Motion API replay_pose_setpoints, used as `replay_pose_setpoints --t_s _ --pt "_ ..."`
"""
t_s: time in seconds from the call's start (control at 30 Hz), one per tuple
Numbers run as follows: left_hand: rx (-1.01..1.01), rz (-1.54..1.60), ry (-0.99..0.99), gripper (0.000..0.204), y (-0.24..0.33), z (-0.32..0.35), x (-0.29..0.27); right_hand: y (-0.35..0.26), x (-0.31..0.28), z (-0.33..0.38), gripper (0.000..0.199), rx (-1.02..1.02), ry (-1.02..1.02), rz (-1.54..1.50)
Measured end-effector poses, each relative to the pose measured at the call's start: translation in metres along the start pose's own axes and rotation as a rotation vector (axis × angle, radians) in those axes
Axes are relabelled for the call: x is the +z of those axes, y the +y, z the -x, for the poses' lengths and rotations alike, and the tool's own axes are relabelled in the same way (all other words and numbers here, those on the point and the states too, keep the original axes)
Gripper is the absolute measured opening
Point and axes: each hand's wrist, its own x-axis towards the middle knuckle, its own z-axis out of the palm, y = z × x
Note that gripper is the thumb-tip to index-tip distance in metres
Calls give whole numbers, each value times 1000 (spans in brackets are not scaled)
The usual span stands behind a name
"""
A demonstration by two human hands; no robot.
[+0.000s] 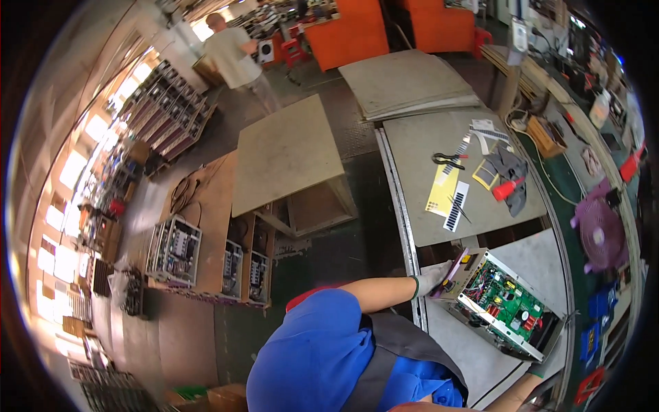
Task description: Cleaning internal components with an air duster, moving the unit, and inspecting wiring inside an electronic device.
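Note:
An open metal-cased electronics unit point(504, 302) lies on the workbench in front of me, its green circuit board and components showing. At its left end is a purple-edged panel point(449, 273). My left hand point(431, 280), in a pale glove with a green cuff, is closed at that panel, its fingertips partly hidden. At the opposite, near right corner of the case is my gloved right hand point(549, 362); its fingers are mostly hidden by the unit and the glove's blur.
Black-and-red pliers point(449, 161), a yellow sticker sheet point(444, 189), label strips and a dark cloth point(506, 175) lie farther up the bench. A purple fan point(600, 230) stands at right. Similar units point(175, 250) sit on a cart at left. A person point(233, 55) is in the background.

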Motion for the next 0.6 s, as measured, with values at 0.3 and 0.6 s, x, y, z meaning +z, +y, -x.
replay_pose_setpoints --t_s 0.3,0.6 --pt "-95 228 96 73 56 80 8 20 105 78 52 -181 150 363" --pt "-65 422 -464 60 127 93 -160 42 429 163 40 -162 554 206"
